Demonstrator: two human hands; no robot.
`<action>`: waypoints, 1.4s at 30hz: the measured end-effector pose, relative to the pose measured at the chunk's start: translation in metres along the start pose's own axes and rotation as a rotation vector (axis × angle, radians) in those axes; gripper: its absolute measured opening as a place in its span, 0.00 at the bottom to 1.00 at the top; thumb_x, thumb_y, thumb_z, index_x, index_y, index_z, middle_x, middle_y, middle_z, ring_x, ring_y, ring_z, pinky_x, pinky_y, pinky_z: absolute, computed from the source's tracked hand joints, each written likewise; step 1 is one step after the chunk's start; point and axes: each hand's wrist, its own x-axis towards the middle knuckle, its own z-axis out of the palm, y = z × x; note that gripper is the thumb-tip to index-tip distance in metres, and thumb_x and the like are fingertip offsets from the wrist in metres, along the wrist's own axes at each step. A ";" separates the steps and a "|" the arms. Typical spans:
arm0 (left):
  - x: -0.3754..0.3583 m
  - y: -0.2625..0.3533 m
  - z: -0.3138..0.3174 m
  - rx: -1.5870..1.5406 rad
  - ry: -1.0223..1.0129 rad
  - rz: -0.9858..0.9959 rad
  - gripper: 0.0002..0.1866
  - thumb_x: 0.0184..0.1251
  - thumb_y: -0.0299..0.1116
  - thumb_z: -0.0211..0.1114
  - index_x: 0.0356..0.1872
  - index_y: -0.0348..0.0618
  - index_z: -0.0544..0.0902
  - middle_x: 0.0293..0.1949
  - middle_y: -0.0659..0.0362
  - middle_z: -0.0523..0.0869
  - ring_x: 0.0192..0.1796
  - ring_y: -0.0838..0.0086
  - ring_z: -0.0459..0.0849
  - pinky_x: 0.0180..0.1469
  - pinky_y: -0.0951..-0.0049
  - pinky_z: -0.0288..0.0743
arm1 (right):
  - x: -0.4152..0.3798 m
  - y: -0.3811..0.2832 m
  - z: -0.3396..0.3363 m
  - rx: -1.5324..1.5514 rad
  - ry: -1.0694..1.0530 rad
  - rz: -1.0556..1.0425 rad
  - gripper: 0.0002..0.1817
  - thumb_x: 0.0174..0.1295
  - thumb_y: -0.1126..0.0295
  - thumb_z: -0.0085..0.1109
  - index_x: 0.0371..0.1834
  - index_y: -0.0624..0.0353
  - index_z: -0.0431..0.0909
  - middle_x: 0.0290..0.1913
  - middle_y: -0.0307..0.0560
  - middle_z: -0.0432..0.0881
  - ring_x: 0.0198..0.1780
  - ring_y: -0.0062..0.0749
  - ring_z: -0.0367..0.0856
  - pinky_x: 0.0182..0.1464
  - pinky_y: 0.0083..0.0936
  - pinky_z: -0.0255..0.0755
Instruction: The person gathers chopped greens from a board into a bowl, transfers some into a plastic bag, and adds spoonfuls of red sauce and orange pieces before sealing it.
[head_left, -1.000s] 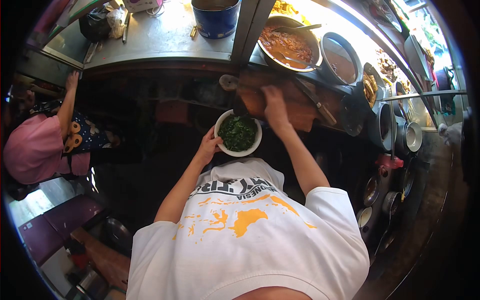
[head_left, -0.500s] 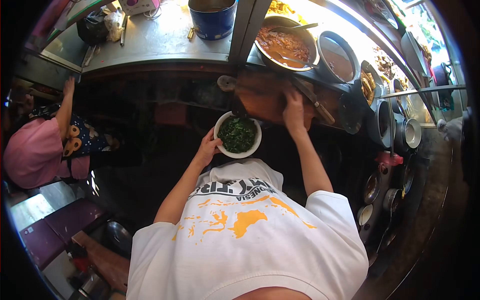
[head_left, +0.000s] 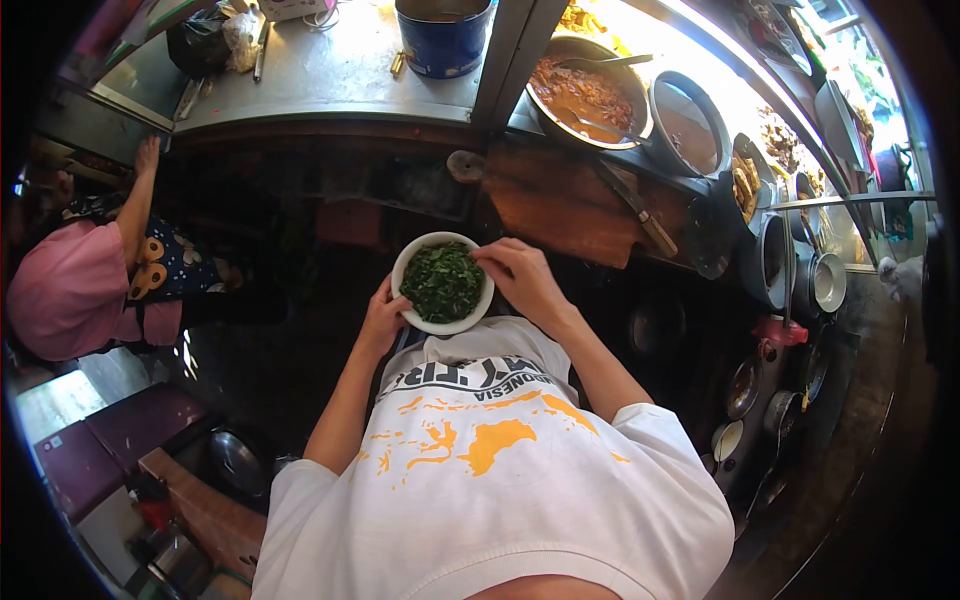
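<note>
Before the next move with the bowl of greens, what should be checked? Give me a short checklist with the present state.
1. Left hand supports bowl at its rim: ok.
2. Right hand at the opposite rim: ok.
3. Bowl level, greens inside: ok.
4. Cutting board free of scraps: ok.
5. Knife lies on the board, apart from both hands: ok.
6. How firm the grip is: cannot tell.

A food stall: pans of curry (head_left: 583,92) and cooked dishes line a steel counter (head_left: 330,75).
</note>
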 end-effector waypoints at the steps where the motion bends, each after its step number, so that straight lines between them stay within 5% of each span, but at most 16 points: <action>1: -0.008 0.011 0.003 -0.014 0.006 0.021 0.35 0.52 0.21 0.57 0.67 0.46 0.69 0.49 0.60 0.80 0.48 0.73 0.83 0.47 0.67 0.84 | 0.004 -0.010 -0.010 0.025 0.025 0.024 0.11 0.59 0.78 0.59 0.45 0.63 0.83 0.43 0.52 0.83 0.45 0.48 0.83 0.48 0.36 0.76; 5: -0.020 0.058 0.038 -0.053 -0.043 0.129 0.34 0.54 0.21 0.58 0.67 0.45 0.67 0.57 0.57 0.78 0.57 0.71 0.81 0.54 0.64 0.82 | 0.010 -0.018 -0.033 -0.009 0.065 0.018 0.14 0.59 0.77 0.60 0.49 0.62 0.81 0.47 0.54 0.81 0.49 0.49 0.81 0.52 0.38 0.75; 6: -0.015 0.064 0.049 -0.082 -0.066 0.159 0.34 0.56 0.20 0.58 0.68 0.46 0.65 0.57 0.57 0.77 0.57 0.70 0.80 0.56 0.64 0.81 | 0.012 -0.014 -0.037 -0.150 0.043 -0.056 0.22 0.57 0.77 0.64 0.58 0.61 0.76 0.52 0.54 0.79 0.52 0.50 0.79 0.54 0.36 0.74; 10: 0.012 0.079 0.097 -0.056 -0.087 0.213 0.34 0.58 0.19 0.57 0.69 0.49 0.62 0.56 0.57 0.77 0.56 0.69 0.81 0.54 0.64 0.82 | 0.025 -0.027 -0.060 -0.425 0.049 -0.014 0.37 0.49 0.74 0.71 0.64 0.67 0.66 0.59 0.57 0.71 0.62 0.51 0.70 0.61 0.37 0.72; 19: 0.061 0.068 0.166 -0.065 -0.223 0.312 0.33 0.62 0.18 0.55 0.69 0.49 0.61 0.55 0.58 0.77 0.54 0.73 0.81 0.51 0.68 0.85 | 0.048 0.019 -0.076 -0.555 -0.053 0.284 0.51 0.40 0.59 0.79 0.67 0.69 0.62 0.59 0.63 0.71 0.62 0.55 0.72 0.62 0.39 0.71; 25: 0.083 0.051 0.193 -0.073 -0.233 0.276 0.34 0.62 0.17 0.53 0.70 0.48 0.59 0.55 0.58 0.77 0.54 0.73 0.81 0.51 0.67 0.86 | 0.055 0.049 -0.069 -0.663 0.049 0.366 0.48 0.38 0.63 0.81 0.64 0.61 0.64 0.54 0.64 0.72 0.50 0.60 0.82 0.51 0.41 0.79; 37: 0.093 0.047 0.204 0.035 -0.246 0.295 0.36 0.61 0.17 0.53 0.71 0.52 0.57 0.59 0.55 0.71 0.59 0.67 0.77 0.47 0.63 0.88 | 0.057 0.057 -0.092 -0.685 0.078 0.455 0.32 0.46 0.80 0.70 0.57 0.57 0.69 0.53 0.58 0.74 0.53 0.55 0.81 0.50 0.42 0.79; 42: 0.100 0.041 0.199 0.033 -0.256 0.311 0.37 0.60 0.16 0.54 0.71 0.50 0.57 0.60 0.54 0.66 0.60 0.62 0.76 0.46 0.62 0.90 | 0.063 0.037 -0.109 -0.750 0.014 0.377 0.34 0.43 0.82 0.67 0.59 0.55 0.71 0.52 0.52 0.75 0.54 0.51 0.80 0.52 0.41 0.77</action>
